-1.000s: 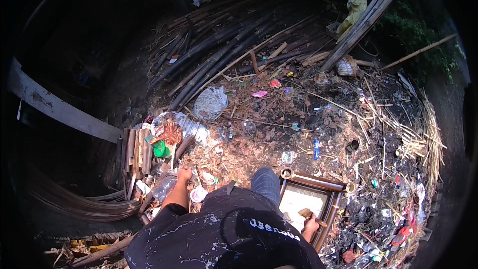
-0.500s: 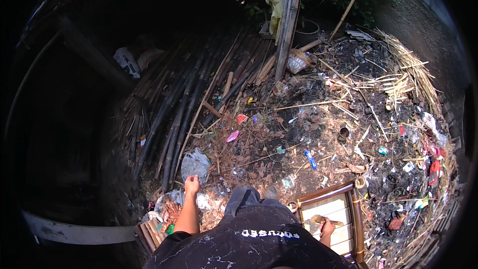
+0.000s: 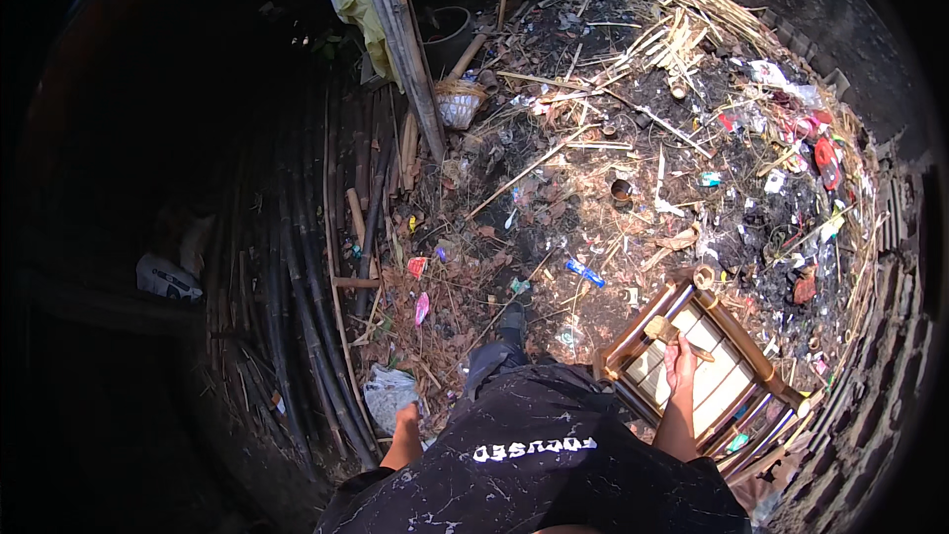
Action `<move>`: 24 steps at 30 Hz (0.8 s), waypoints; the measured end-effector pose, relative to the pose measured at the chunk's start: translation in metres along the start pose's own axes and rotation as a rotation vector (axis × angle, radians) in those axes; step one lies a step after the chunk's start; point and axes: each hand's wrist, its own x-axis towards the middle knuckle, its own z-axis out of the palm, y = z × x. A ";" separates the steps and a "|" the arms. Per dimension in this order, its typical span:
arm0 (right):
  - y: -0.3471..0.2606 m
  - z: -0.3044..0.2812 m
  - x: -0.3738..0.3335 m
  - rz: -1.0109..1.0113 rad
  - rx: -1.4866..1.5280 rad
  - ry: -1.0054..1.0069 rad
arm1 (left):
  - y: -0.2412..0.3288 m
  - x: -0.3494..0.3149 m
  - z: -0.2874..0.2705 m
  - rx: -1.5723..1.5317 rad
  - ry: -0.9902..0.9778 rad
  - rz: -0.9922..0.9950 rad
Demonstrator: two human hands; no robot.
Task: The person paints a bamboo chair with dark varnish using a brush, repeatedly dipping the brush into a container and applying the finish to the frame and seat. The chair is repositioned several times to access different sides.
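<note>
My right hand (image 3: 680,364) is closed around a flat paintbrush (image 3: 661,329) with tan bristles and a wooden handle. It holds the brush over a piece of bamboo furniture (image 3: 753,368), which has thick brown poles around a panel of pale slats. Whether the bristles touch the panel I cannot tell. My left hand (image 3: 406,417) hangs low on the left, beside a crumpled translucent plastic bag (image 3: 388,393) on the ground. Its fingers are foreshortened and mostly hidden, and no object shows in it.
Long dark bamboo poles (image 3: 304,287) lie along the left. A wooden post (image 3: 403,49) with yellow cloth (image 3: 358,12) stands ahead. Split bamboo strips (image 3: 682,0) are heaped at the far right. A blue wrapper (image 3: 585,272) and other litter cover the ground. A rough wall (image 3: 870,376) borders the right.
My view has turned to the right, so the poles and post sit further left. My right hand and the paintbrush have moved up and forward over the slatted panel. My left hand appears lower.
</note>
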 end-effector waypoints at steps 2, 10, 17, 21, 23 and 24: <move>0.015 0.012 0.001 -0.043 0.121 0.046 | 0.058 0.004 0.016 0.026 -0.027 0.042; 0.043 0.075 -0.053 -0.019 -0.310 0.309 | 0.297 0.066 0.068 0.083 -0.171 0.233; 0.102 0.069 -0.105 0.004 -0.209 0.585 | 0.466 0.071 0.166 0.223 -0.197 0.564; 0.155 0.036 -0.082 0.034 -0.155 0.769 | 0.511 0.042 0.252 0.476 -0.309 0.607; 0.151 0.075 -0.063 -0.018 -0.089 0.656 | 0.534 0.046 0.262 0.421 -0.315 0.694; 0.150 0.083 -0.053 -0.021 -0.068 0.662 | 0.541 0.041 0.277 0.505 -0.301 0.663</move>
